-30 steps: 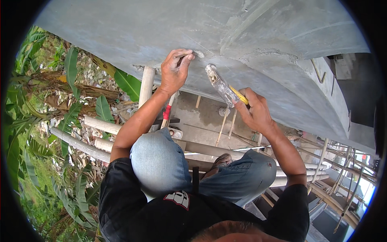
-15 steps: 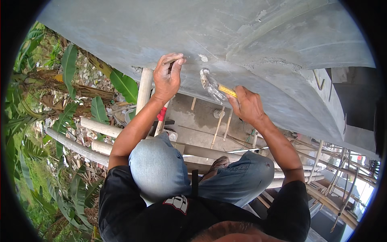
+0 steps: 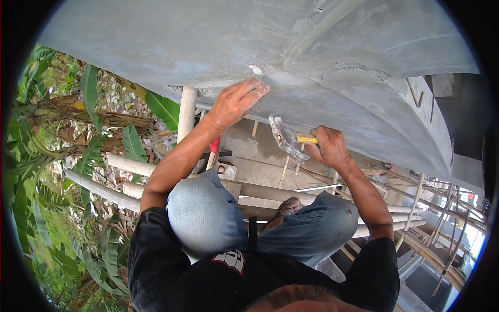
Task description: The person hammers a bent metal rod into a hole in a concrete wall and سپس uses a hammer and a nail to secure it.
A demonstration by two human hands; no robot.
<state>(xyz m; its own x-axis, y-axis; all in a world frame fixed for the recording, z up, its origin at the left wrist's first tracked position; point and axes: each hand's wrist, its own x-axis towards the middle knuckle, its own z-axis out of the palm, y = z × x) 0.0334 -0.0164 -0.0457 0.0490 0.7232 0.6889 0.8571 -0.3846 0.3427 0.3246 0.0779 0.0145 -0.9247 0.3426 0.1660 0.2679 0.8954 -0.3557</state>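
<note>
My left hand (image 3: 238,104) is closed at the fingertips on a thin metal rod (image 3: 259,108), just below a white chipped spot (image 3: 255,69) on the grey concrete surface (image 3: 171,47); the fingers partly hide the rod. My right hand (image 3: 328,148) grips the yellow handle of a hammer (image 3: 282,136), whose dusty, paint-caked head hangs below and right of the left hand, apart from it and from the rod.
Bamboo poles (image 3: 187,112) and scaffolding (image 3: 447,234) surround my bent knees (image 3: 202,213). A concrete floor (image 3: 252,143) lies far below. Banana plants (image 3: 91,104) and rubble are at left. A bent metal bar (image 3: 416,96) sits on the concrete edge at right.
My left hand has shifted down and right, turning the rod from slanted to more upright, away from the chipped spot. The hammer has dropped lower and right with my right hand.
</note>
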